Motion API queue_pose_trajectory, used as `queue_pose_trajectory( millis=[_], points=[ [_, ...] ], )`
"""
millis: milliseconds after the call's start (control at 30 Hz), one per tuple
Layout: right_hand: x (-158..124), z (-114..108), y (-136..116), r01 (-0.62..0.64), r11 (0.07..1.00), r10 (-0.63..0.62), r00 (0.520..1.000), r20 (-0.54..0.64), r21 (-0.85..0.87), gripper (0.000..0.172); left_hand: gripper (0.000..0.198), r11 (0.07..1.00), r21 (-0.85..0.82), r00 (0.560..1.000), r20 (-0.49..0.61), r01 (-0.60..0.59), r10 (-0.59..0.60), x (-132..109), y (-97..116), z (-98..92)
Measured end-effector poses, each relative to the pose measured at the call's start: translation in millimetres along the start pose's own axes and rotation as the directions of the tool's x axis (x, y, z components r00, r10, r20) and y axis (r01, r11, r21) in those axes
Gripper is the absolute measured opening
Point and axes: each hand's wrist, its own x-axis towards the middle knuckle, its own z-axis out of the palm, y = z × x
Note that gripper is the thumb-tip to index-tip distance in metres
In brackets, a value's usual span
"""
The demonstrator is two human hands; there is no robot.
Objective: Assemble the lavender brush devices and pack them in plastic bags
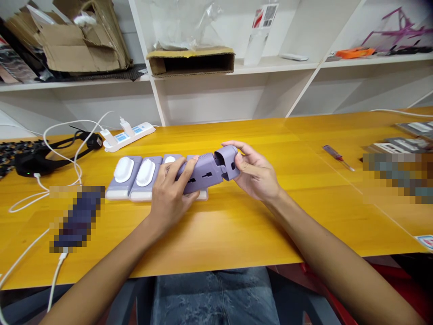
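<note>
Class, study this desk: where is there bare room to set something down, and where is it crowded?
Bare wood lies between the right hand and the screwdriver. The left side is crowded: white cables, power strip, purple cases.

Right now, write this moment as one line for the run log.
LEFT: left hand grips lilac rectangular plastic casing | RIGHT: right hand grips its end | NEAR: white-padded lilac units on yellow wooden table
</note>
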Motion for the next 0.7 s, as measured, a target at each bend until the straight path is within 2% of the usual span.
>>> queue_pose_trajectory(
  millis=[167, 300, 533, 700],
  points=[
    [-5.3, 4.7, 0.5, 0.070, 0.984, -0.069, 0.998, 0.013, -0.165, 0.066, 0.087, 1.000, 0.014, 1.000, 0.012, -0.004, 0.004, -1.2, 1.2, 0.8],
    [-6.7, 8.8, -1.7, 0.073, 0.965, -0.083, 0.996, -0.027, -0.251, 0.063, 0.089, 1.000, 0.016, 1.000, 0.023, 0.001, -0.001, -1.8, 1.2, 2.0],
    [-3.8, 7.8, -0.6, 0.081, 0.982, -0.087, 0.996, -0.031, -0.168, 0.064, 0.085, 1.000, 0.022, 1.000, 0.003, -0.016, 0.016, -1.4, -0.5, 2.0],
    [-3.1, 3.1, 3.5, 0.054, 0.983, -0.060, 0.998, -0.027, -0.173, 0.065, 0.084, 0.999, 0.035, 1.000, 0.019, -0.017, 0.016, -2.0, 0.1, 1.8]
  ],
)
